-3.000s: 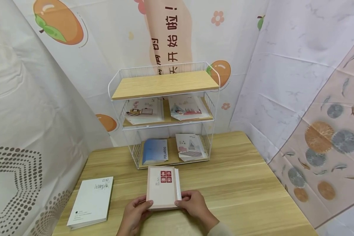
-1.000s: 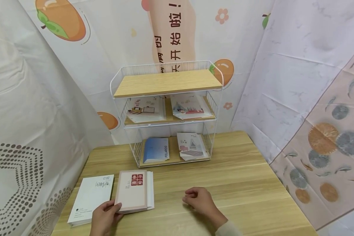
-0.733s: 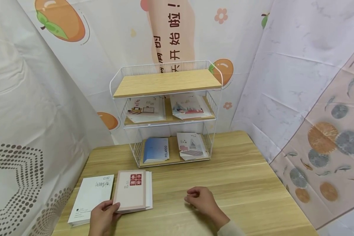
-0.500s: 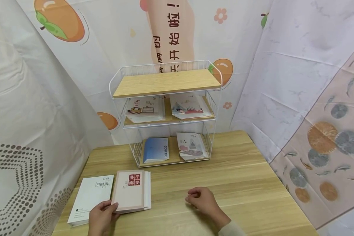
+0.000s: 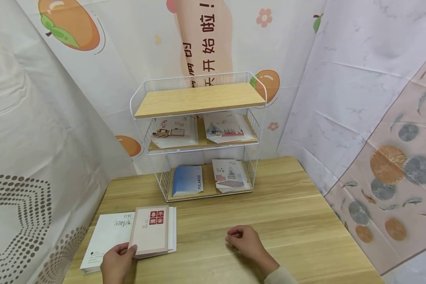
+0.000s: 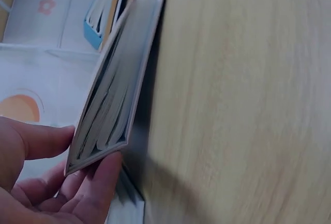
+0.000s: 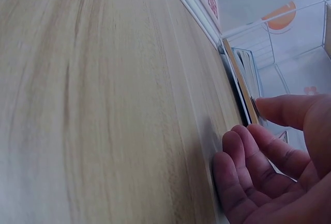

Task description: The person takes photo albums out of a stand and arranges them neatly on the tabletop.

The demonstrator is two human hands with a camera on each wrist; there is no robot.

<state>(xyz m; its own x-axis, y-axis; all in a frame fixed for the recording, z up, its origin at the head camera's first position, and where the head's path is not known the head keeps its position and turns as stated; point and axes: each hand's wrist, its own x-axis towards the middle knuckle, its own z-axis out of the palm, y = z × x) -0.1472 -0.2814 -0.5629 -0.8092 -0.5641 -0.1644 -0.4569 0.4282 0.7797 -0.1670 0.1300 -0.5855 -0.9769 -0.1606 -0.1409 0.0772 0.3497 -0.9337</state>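
A cream photo album with a red square print is in my left hand, which grips its lower left corner. In the left wrist view, my thumb lies on the cover of the album and my fingers are under it. Its left edge overlaps a white album that lies flat on the table; whether the two touch, I cannot tell. To the right, my right hand hovers low over or rests on the table, fingers loosely curled around nothing.
A white wire rack with wooden shelves stands at the back. Its lower shelf bears a blue POLAROID album and a white illustrated one; illustrated albums lie on the middle shelf. The wooden table extends to the right.
Three seconds ago both hands held the cream album at the middle. My right hand has let go, and my left hand has carried the album left, over the white album's right edge.
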